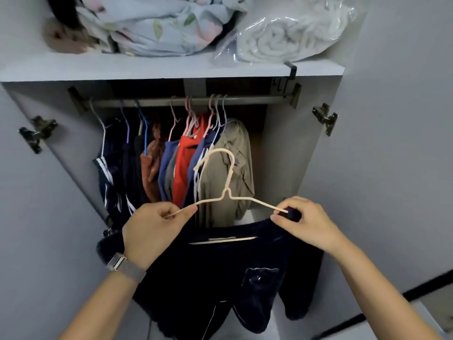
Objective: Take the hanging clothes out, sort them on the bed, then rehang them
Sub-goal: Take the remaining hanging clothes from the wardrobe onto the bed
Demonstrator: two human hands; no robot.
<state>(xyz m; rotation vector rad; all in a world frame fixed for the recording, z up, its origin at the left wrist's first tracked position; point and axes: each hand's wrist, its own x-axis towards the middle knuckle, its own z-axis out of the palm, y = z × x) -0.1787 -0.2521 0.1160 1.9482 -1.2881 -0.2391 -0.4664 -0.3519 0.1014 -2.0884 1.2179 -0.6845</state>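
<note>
Navy velvet top [220,273] hangs below my hands before the open wardrobe [282,148]; my left hand [152,231] pinches the cream hanger [226,190], my right hand [304,220] pinches its other end and the top's shoulder.

Bagged towel [289,38] beside floral bedding [157,25]

Wardrobe contents: cloth, coated wire, laminate, plastic film

Dark navy garment [220,273] at 6 o'clock: plush, velvety cloth with soft sheen. Cream hanger [226,190]: thin wire, matt coating. Rail [157,102] at 12 o'clock: dull metal. Shelf [169,68]: smooth matt white board. Towel bag [289,38] at 1 o'clock: glossy crinkled plastic.
</note>
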